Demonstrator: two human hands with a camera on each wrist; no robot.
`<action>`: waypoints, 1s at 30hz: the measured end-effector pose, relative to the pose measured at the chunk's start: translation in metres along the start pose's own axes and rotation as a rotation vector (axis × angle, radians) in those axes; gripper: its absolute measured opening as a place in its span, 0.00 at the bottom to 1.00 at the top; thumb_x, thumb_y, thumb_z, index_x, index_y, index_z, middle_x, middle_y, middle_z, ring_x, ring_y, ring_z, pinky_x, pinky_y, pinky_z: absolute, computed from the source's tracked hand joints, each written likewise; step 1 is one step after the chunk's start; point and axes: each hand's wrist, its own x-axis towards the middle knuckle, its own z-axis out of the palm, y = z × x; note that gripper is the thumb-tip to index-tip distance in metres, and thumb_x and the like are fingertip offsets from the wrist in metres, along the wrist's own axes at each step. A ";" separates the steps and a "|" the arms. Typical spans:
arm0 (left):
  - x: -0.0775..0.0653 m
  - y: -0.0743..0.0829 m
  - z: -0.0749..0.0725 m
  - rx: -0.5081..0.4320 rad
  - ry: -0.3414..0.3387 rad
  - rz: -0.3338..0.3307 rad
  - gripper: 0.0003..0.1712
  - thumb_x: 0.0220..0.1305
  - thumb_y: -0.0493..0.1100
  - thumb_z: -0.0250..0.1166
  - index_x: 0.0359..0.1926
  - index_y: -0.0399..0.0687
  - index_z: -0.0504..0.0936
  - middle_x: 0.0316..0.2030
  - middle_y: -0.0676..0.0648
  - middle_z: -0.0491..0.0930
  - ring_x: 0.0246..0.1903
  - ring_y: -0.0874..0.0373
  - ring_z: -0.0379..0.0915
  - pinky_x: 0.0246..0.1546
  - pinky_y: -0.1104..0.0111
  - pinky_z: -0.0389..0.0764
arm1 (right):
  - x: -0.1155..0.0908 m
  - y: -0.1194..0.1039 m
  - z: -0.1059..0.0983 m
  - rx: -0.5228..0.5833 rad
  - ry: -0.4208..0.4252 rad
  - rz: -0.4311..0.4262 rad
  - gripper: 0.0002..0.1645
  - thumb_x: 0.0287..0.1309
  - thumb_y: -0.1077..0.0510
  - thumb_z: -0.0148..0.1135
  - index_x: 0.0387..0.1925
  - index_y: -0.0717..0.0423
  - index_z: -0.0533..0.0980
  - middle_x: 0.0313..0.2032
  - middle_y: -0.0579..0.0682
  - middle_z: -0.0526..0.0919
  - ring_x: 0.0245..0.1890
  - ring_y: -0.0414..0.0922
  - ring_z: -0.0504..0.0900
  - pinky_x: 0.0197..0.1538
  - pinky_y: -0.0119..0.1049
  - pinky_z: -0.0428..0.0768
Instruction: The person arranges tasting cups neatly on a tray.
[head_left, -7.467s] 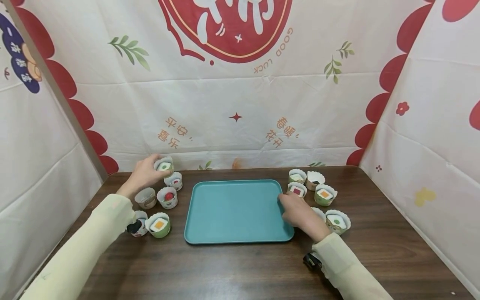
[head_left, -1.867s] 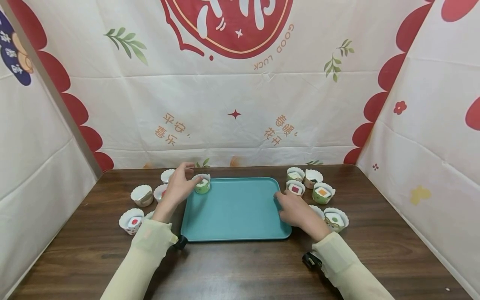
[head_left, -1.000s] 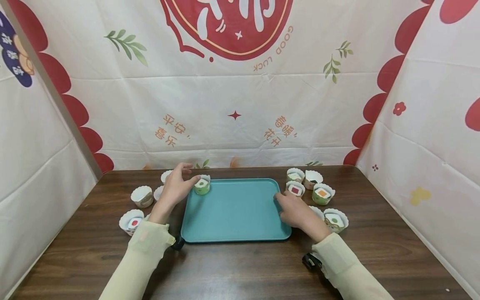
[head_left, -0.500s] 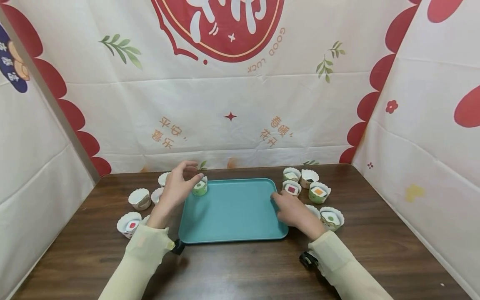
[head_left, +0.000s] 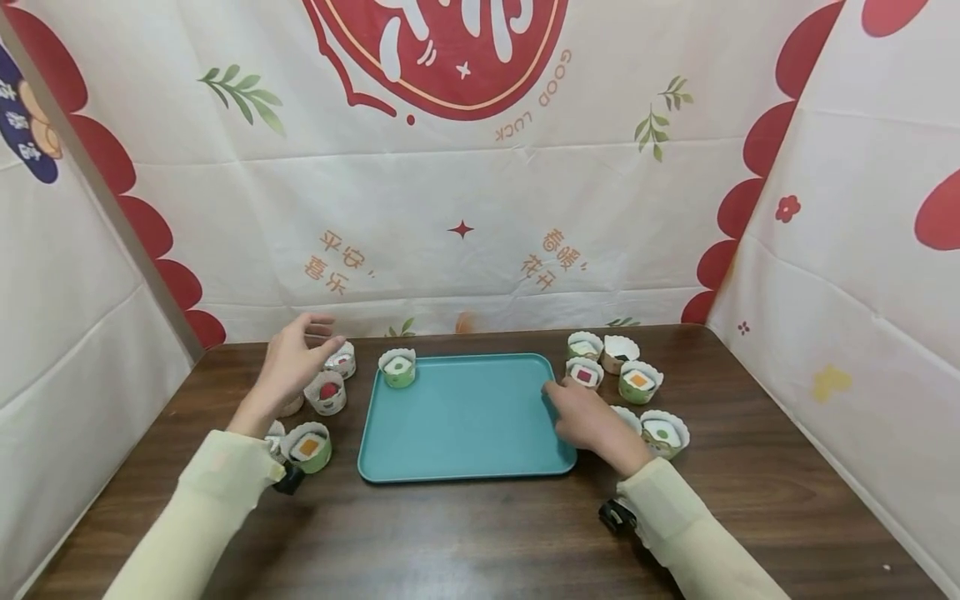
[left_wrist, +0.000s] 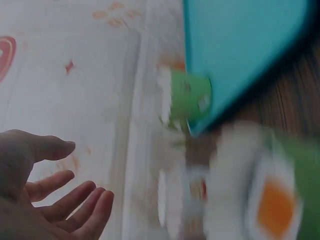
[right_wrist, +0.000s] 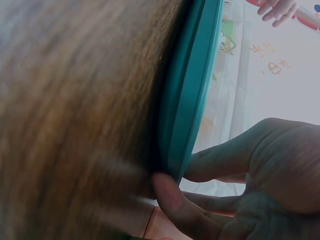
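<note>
A green paper baking cup [head_left: 398, 369] holding a white piece with a green dot stands in the far left corner of the teal tray [head_left: 465, 425]. My left hand [head_left: 291, 362] hovers over the left group of cups, its fingers loosely bent and holding nothing. Beneath and beside it are a white cup with a red ball [head_left: 327, 392], another white cup [head_left: 342, 360] and a green cup with an orange square [head_left: 307, 447]. More cups are partly hidden by that arm. My right hand [head_left: 588, 421] pinches the tray's right rim between thumb and fingers, clear in the right wrist view.
Right of the tray stand several filled paper cups, among them one with a dark red square [head_left: 584, 374], one with an orange square [head_left: 640, 382] and one with a green dot [head_left: 663, 434]. A printed cloth [head_left: 450, 192] hangs behind the wooden table [head_left: 450, 542].
My left hand carried the green-dot cup from the left group to the tray's far left corner and let go. It has since moved back left. The right hand stays on the rim.
</note>
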 end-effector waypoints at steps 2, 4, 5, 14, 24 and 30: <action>0.003 -0.011 -0.010 0.009 -0.001 -0.021 0.29 0.75 0.50 0.61 0.70 0.41 0.71 0.62 0.30 0.78 0.62 0.34 0.76 0.57 0.45 0.82 | 0.001 0.000 0.000 -0.002 0.002 0.000 0.30 0.58 0.74 0.59 0.64 0.66 0.73 0.56 0.70 0.78 0.41 0.52 0.79 0.42 0.46 0.82; 0.005 -0.021 -0.018 0.014 -0.002 -0.050 0.30 0.75 0.51 0.61 0.70 0.41 0.71 0.62 0.30 0.77 0.62 0.35 0.77 0.53 0.49 0.85 | 0.002 0.000 0.000 -0.001 0.000 -0.001 0.31 0.57 0.75 0.59 0.64 0.66 0.73 0.55 0.69 0.78 0.41 0.52 0.78 0.42 0.46 0.81; 0.007 -0.026 -0.022 0.012 -0.007 -0.070 0.31 0.75 0.52 0.60 0.71 0.41 0.70 0.63 0.30 0.77 0.62 0.35 0.77 0.52 0.51 0.85 | 0.002 0.000 0.000 -0.001 0.000 -0.003 0.31 0.57 0.75 0.59 0.64 0.66 0.73 0.55 0.69 0.78 0.41 0.52 0.79 0.42 0.46 0.82; 0.029 -0.044 -0.043 0.108 -0.106 -0.134 0.43 0.73 0.58 0.61 0.74 0.33 0.61 0.66 0.25 0.71 0.65 0.31 0.71 0.60 0.43 0.79 | 0.002 -0.001 0.000 -0.001 -0.007 -0.003 0.30 0.56 0.75 0.60 0.62 0.64 0.74 0.52 0.66 0.79 0.40 0.51 0.77 0.42 0.46 0.81; 0.051 -0.047 -0.025 0.178 -0.362 -0.146 0.55 0.66 0.59 0.68 0.78 0.33 0.50 0.70 0.22 0.64 0.67 0.27 0.66 0.64 0.39 0.74 | 0.001 0.000 -0.001 -0.003 -0.006 -0.010 0.30 0.55 0.75 0.60 0.62 0.65 0.74 0.52 0.67 0.79 0.38 0.50 0.76 0.40 0.44 0.80; 0.056 -0.045 -0.007 0.258 -0.443 -0.136 0.54 0.67 0.57 0.68 0.78 0.31 0.52 0.70 0.22 0.64 0.66 0.28 0.67 0.63 0.41 0.75 | 0.001 0.001 0.000 -0.004 -0.003 -0.019 0.31 0.56 0.76 0.59 0.63 0.65 0.74 0.52 0.66 0.80 0.38 0.50 0.75 0.40 0.44 0.79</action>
